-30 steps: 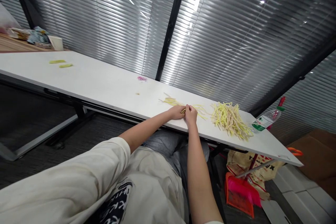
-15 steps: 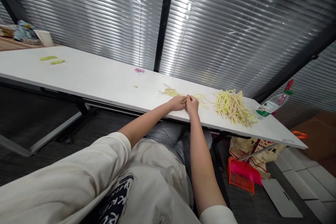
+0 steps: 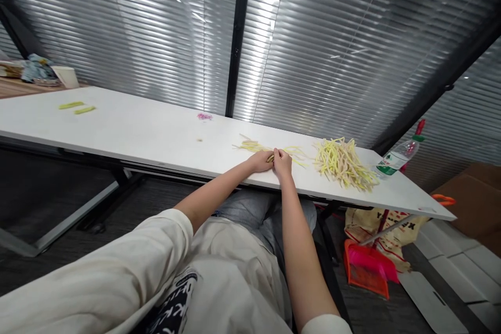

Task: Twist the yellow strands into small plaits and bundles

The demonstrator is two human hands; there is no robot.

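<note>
My left hand (image 3: 261,160) and my right hand (image 3: 282,163) meet over the table's front part, fingers closed around a small bundle of thin, soft-looking yellow strips (image 3: 270,158). Part of that bundle is hidden by the fingers. Loose yellow and pale strips (image 3: 250,144) lie on the table just behind my hands and stick out to both sides. To the right is a large tangled pile of yellow and pale pink strips (image 3: 342,162). Two yellow-green bundles (image 3: 71,105) lie far left. A little heap of tiny pink pieces (image 3: 204,116) sits near the back edge.
The long white table (image 3: 148,130) runs along a wall of blinds. A plastic bottle with a green cap (image 3: 399,157) leans at the right end. A white cup (image 3: 66,77) stands far left. Under the table's right end are an orange-pink dustpan (image 3: 368,266) and a printed bag (image 3: 407,232).
The view has shifted slightly, so the table sits lower at its left. My hands stay together on the bundle, with only a small change in finger position.
</note>
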